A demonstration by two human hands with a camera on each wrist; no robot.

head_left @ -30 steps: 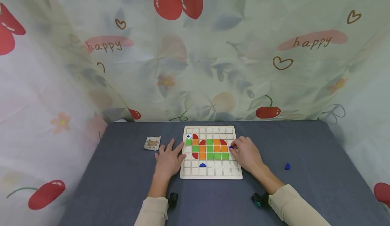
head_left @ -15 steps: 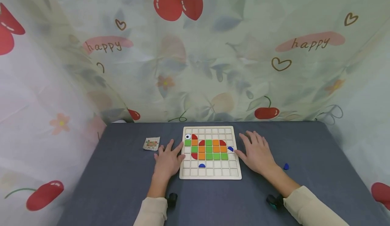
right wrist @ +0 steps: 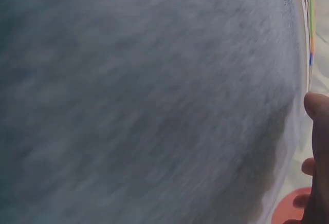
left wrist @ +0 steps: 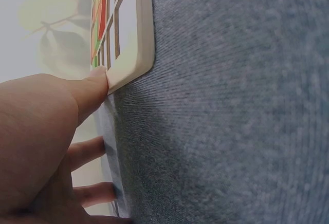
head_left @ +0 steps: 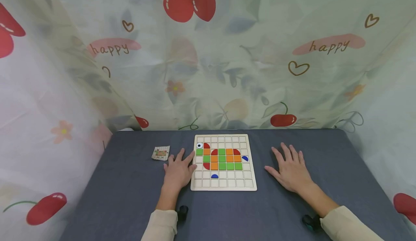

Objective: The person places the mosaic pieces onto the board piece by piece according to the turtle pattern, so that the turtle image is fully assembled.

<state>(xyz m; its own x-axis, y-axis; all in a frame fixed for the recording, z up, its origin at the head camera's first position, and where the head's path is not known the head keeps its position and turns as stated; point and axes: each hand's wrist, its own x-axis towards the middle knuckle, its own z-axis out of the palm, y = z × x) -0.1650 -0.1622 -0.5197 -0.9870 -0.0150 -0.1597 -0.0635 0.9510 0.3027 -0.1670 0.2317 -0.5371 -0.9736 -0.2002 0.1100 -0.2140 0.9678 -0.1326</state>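
Note:
A wooden grid board [head_left: 223, 189] lies on the dark cloth in the head view, bearing green, orange and red pieces and a round eye piece [head_left: 199, 145]. One blue half-round piece [head_left: 245, 158] sits slanted in a cell at the right side; another blue half-round piece [head_left: 215, 176] is in a lower row. With fingers spread, my left hand [head_left: 178, 173] touches the board's left edge; the left wrist view shows its thumb [left wrist: 92, 93] against the border. To the right of the board, my right hand [head_left: 293, 171] is over the cloth, fingers apart, holding nothing.
A small picture card [head_left: 160, 153] lies left of the board, just beyond my left fingertips. The dark table cloth [head_left: 227, 215] runs back to a printed curtain [head_left: 214, 71], which also closes off both sides.
My right hand has let go of the blue half-round piece on the board's right side and moved right, covering the loose blue piece on the cloth. The left hand stays put.

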